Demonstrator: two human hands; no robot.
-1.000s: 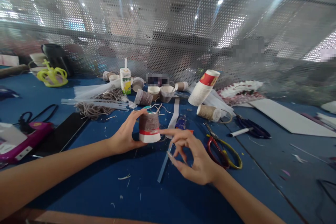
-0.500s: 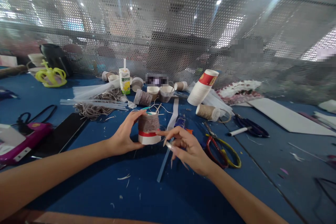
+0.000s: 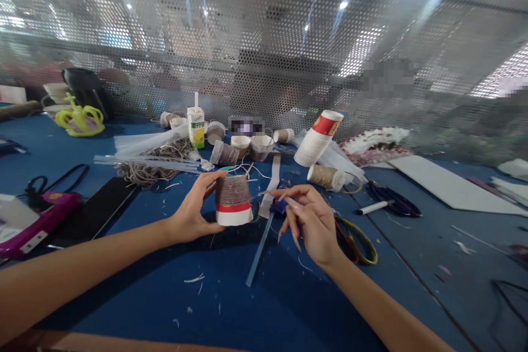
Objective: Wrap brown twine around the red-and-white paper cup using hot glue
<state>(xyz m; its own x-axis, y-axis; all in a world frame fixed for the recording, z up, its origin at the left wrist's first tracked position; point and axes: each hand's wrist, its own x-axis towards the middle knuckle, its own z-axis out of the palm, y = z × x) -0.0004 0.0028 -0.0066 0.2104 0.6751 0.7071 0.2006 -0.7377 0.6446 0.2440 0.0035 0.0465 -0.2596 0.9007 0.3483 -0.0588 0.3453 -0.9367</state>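
My left hand (image 3: 197, 204) grips an upside-down paper cup (image 3: 234, 215) from its left side, fingers at the top and thumb at the lower rim. Greyish-brown yarn (image 3: 233, 191) is wound around the cup's upper part; a red band and white rim show below. My right hand (image 3: 309, 220) is apart from the cup, to its right, thumb and index finger pinched together. Whatever lies between those fingertips is too small to make out. Behind them a blue tool (image 3: 279, 206) is partly hidden, near a translucent stick (image 3: 259, 253) lying on the table.
Scissors (image 3: 363, 239) lie beside my right hand, partly covered. Stacked paper cups (image 3: 315, 146), a yarn-wrapped cup (image 3: 224, 153), a drink carton (image 3: 196, 129) and tangled yarn (image 3: 150, 173) are farther back. A magenta power strip (image 3: 41, 225) and black phone-like slab (image 3: 97, 212) lie left.
My right hand has moved right and slightly up, away from the cup, and now covers part of the scissors. My left hand and the cup stay nearly in place.
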